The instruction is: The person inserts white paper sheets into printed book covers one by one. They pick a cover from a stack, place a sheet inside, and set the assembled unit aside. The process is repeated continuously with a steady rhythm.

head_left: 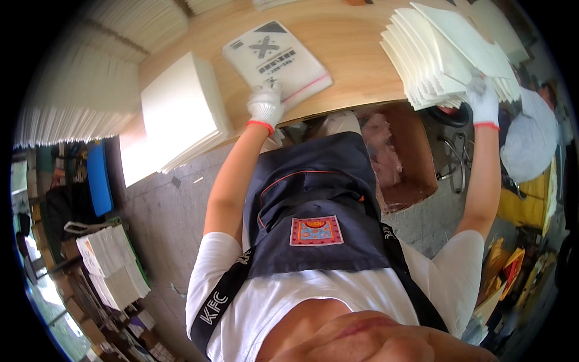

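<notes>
On the wooden table lies a clear-wrapped white packet with dark printing and a pink line along its near edge. My left hand, in a white glove with a red cuff, grips that packet at its near left corner, fingers curled over the top. At the right, a fanned pile of white folded sheets overhangs the table's edge. My right hand, gloved alike, holds the near edge of the top white booklet, which lies askew on the pile. Its fingertips are slightly blurred.
A neat white paper stack stands left of the packet, and tall paper stacks line the far left. Below the table's edge is a cardboard box with pinkish scraps. Another person's pale grey clothing shows at right.
</notes>
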{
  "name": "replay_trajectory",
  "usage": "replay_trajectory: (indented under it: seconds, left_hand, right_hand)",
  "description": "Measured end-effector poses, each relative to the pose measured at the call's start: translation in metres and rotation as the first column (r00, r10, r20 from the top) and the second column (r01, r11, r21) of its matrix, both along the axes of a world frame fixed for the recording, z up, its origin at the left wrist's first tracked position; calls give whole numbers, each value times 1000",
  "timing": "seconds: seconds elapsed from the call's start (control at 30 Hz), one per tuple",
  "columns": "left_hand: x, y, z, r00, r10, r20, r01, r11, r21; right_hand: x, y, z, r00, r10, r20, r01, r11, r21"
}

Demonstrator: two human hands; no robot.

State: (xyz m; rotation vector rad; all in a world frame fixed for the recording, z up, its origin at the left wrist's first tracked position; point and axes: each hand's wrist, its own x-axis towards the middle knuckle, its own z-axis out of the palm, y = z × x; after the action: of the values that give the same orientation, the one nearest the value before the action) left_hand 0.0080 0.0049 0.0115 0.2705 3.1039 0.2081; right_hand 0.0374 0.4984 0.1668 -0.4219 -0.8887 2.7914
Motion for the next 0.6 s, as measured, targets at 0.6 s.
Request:
replay_trajectory:
  seconds: [0.6]
  left_hand:
    - [-2, -29, -13, 968, 92, -232, 23, 893, 450]
  right_hand:
    - [111, -192, -156, 825, 526, 207, -456, 836, -305]
